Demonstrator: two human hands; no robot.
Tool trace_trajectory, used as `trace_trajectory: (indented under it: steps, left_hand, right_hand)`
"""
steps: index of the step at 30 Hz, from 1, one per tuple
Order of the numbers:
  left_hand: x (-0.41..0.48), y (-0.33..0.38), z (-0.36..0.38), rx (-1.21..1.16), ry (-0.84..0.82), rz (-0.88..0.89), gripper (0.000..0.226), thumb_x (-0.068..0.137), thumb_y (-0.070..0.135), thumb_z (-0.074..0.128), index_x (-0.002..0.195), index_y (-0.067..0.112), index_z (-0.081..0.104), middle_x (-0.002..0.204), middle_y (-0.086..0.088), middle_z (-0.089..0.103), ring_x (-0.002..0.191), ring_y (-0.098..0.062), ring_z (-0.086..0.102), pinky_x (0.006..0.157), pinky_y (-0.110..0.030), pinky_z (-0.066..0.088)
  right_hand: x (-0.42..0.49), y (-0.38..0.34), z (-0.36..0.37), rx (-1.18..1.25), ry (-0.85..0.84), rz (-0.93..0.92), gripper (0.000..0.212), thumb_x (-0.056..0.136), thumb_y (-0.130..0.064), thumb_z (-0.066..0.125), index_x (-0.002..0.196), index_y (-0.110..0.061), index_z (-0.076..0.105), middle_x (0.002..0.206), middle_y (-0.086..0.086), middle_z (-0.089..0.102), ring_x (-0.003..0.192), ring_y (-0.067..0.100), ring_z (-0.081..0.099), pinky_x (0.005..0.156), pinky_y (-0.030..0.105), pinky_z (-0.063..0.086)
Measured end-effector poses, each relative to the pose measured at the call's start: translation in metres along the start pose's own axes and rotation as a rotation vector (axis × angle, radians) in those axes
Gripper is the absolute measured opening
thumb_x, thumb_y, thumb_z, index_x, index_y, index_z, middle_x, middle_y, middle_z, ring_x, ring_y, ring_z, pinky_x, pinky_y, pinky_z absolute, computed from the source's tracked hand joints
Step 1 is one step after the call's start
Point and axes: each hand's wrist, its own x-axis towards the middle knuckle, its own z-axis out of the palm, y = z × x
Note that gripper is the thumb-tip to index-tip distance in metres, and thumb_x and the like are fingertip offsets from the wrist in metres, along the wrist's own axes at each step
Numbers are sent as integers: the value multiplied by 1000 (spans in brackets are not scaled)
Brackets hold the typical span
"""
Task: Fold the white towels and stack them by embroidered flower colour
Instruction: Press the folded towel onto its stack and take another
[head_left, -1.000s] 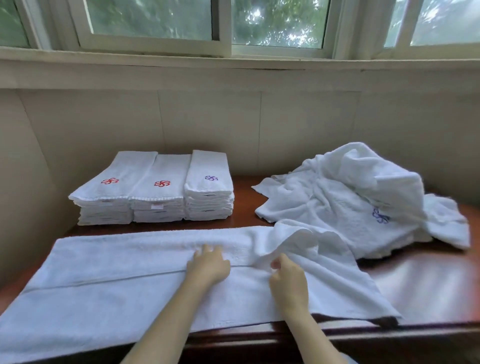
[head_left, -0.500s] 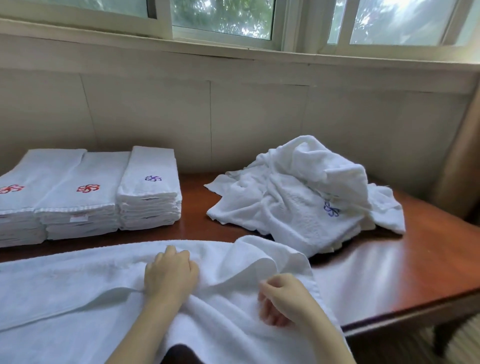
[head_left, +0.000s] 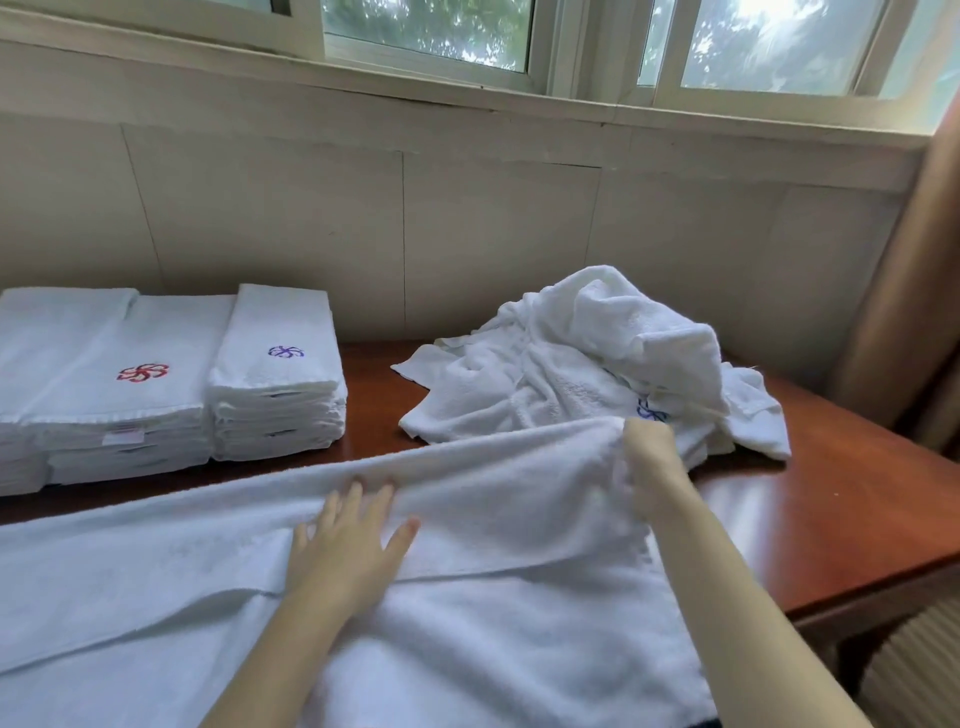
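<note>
A long white towel (head_left: 509, 613) lies spread across the front of the wooden table (head_left: 841, 525). My left hand (head_left: 348, 545) presses flat on its middle with fingers spread. My right hand (head_left: 649, 462) grips the towel's far right edge and holds it lifted above the table. At the back left stand folded stacks: two with red flowers, the nearer red stack (head_left: 124, 395), and one blue-flower stack (head_left: 280, 374). A crumpled pile of unfolded towels (head_left: 587, 364) with a blue flower lies at the back right.
A tiled wall and a window sill run behind the table. The table's right corner and front edge lie near my right forearm. A brown curtain (head_left: 904, 291) hangs at the far right.
My right hand has moved up and to the right, lifting the towel's edge. My left hand has opened from curled to flat on the towel. The view has shifted right.
</note>
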Motion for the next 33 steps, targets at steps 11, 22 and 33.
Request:
trace_trajectory:
  steps: [11,22,33]
  left_hand:
    - [-7,-5,7,75,-81,2,76,84,78,11,150,43,-5,160,3,-15,147,-19,-14,114,-57,-5]
    - [-22,1,11,88,28,48,78,82,76,1,151,40,-3,161,2,-8,148,-18,-6,116,-54,1]
    - [-10,-30,-4,54,-41,-46,66,91,69,14,151,42,3,161,3,-8,148,-16,-6,117,-50,-1]
  right_hand:
    - [27,53,-3,18,-93,-176,39,87,-23,63,121,-10,46,84,3,57,81,20,54,66,27,36]
    - [27,40,4,-286,71,-328,37,88,6,42,123,-6,46,122,19,47,109,35,49,88,38,41]
    - [-81,4,108,-664,-285,-698,52,95,-54,32,141,-30,34,159,6,11,145,37,-1,113,58,-1]
